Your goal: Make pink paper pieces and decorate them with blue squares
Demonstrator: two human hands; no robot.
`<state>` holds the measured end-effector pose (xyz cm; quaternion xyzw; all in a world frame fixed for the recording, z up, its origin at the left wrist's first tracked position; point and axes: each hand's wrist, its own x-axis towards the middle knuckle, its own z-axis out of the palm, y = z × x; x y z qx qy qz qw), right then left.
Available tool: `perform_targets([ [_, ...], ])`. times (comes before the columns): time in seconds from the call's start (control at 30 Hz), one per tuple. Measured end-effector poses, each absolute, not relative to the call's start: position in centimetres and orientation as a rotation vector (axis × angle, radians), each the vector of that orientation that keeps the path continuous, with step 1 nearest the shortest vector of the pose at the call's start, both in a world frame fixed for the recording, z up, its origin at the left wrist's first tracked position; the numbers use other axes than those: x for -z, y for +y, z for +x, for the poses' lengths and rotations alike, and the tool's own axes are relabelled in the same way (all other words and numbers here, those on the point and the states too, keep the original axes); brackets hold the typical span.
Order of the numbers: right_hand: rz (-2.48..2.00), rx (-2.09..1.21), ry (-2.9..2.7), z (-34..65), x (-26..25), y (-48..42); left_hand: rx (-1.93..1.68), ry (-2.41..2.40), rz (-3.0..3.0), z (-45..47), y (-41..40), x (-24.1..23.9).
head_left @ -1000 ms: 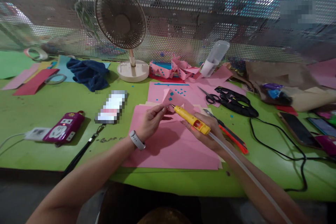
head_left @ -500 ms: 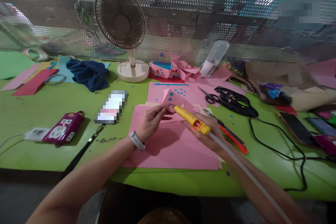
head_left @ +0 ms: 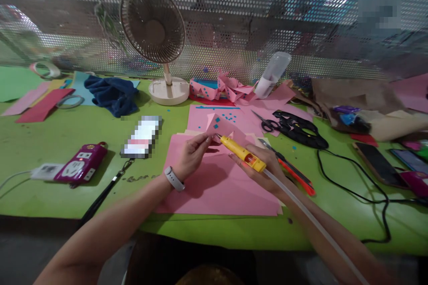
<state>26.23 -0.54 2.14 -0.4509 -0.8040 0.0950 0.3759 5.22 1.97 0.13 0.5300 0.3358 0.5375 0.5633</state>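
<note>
My left hand (head_left: 193, 153), with a pale watch band on its wrist, pinches the lower edge of a folded pink paper piece (head_left: 211, 123) bearing blue squares. My right hand (head_left: 269, 170) is wrapped round a yellow hot glue gun (head_left: 236, 148). Its metal tip points at the paper close to my left fingertips; whether it touches cannot be made out. A long whitish glue stick (head_left: 302, 205) runs out of the gun's back along my right forearm. Beneath both hands lies a stack of pink paper sheets (head_left: 190, 200).
Scissors (head_left: 270, 125), a black cut-out piece (head_left: 301, 130) and an orange utility knife (head_left: 297, 176) lie right. Behind are small blue squares (head_left: 230, 118), pink paper shapes (head_left: 234, 89), a bottle (head_left: 274, 73) and a fan (head_left: 169, 91). Left: a phone (head_left: 142, 136) and purple power strip (head_left: 80, 164).
The glue gun and my right hand have shifted very slightly left and down. My left hand keeps its pinch on the folded paper, almost unmoved.
</note>
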Motion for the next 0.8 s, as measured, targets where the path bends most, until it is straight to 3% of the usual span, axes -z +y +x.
perform_targets([
  [0.8,-1.166,-0.323,-2.036,25.97,-2.92,-0.77,-1.272,0.765,1.262,5.1,2.22,0.27],
])
